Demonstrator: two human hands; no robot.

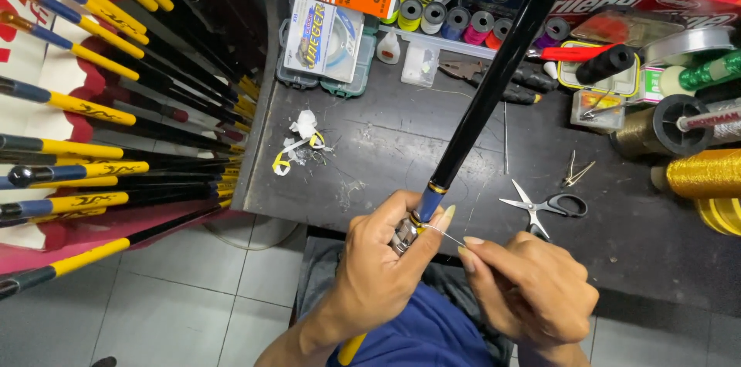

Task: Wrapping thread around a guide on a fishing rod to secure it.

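A long black fishing rod (pixel 494 81) slants from the top of the view down to my hands, with a blue and gold band near its lower end. My left hand (pixel 382 259) is shut around the rod at a small metal guide (pixel 404 236). My right hand (pixel 529 290) pinches a thin pale thread (pixel 448 234) that runs to the rod just below the blue band. The rod's yellow butt (pixel 351 348) shows below my left wrist.
A dark workbench (pixel 401 151) carries scissors (pixel 544 205), tweezers (pixel 575 172), pliers (pixel 494 77), thread spools (pixel 455 20), gold thread bobbins (pixel 706 174) and plastic tackle boxes (pixel 324 43). Tape scraps (pixel 297 147) lie at the left. Several yellow, blue and black rods (pixel 100 104) are racked on the left.
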